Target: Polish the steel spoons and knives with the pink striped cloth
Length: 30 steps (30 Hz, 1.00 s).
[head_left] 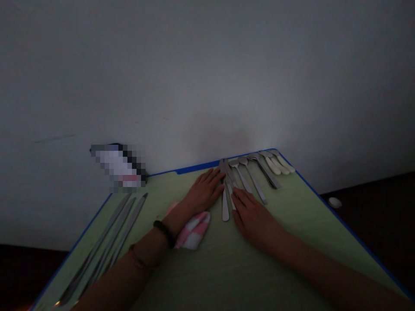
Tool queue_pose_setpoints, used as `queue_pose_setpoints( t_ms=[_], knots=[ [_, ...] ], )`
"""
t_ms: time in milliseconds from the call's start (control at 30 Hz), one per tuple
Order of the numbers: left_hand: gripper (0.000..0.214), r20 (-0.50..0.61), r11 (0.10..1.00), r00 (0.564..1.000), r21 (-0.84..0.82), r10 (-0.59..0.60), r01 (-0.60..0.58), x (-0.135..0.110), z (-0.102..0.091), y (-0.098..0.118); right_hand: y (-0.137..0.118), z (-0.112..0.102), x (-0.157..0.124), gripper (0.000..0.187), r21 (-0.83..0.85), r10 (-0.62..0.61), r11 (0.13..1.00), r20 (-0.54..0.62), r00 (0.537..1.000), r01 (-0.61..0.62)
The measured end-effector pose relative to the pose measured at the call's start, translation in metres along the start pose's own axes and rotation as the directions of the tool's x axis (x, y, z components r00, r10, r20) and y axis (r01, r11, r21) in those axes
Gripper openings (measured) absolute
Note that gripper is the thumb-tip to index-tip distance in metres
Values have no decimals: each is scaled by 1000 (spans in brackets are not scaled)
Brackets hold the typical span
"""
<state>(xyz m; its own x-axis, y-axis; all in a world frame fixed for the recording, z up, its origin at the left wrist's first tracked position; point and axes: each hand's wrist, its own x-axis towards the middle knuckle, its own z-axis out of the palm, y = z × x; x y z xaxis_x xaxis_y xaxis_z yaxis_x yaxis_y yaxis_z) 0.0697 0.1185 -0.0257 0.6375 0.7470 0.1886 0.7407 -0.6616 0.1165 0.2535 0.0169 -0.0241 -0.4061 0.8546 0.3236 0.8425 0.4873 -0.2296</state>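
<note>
My left hand (203, 190) lies flat on the pale green table (227, 268), fingers stretched out and touching a pair of steel utensils (226, 203) that lie side by side. My right hand (253, 216) rests palm down just right of those utensils, fingertips against their handles. A pink-and-white checked cloth (193, 231) sits under my left wrist. A dark band circles that wrist.
A row of several spoons (259, 172), some with white handles, lies at the table's far right corner. Long metal skewers or tongs (110, 242) lie along the left edge. A blurred object (118, 166) stands against the grey wall. A small white thing (334, 202) lies off the table on the right.
</note>
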Motion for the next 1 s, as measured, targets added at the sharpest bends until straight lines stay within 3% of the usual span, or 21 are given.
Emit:
queue_pose_setpoints(
  t_ms=[200,367,600,1000],
  knots=[
    [48,-15,1000,1000,12,-22,22,-1,-1,3,1,1,1,46,-32,15,999,39,999,-13],
    [50,-6,1000,1000,15,-15,15,0,0,2,3,2,0,44,-105,-42,993,56,998,47],
    [45,17,1000,1000,20,10,-10,0,-2,3,-1,2,-9,48,-183,47,983,93,995,-29],
    [52,29,1000,1000,9,0,0,0,-2,3,3,-3,-11,44,-128,4,992,79,997,7]
  ],
)
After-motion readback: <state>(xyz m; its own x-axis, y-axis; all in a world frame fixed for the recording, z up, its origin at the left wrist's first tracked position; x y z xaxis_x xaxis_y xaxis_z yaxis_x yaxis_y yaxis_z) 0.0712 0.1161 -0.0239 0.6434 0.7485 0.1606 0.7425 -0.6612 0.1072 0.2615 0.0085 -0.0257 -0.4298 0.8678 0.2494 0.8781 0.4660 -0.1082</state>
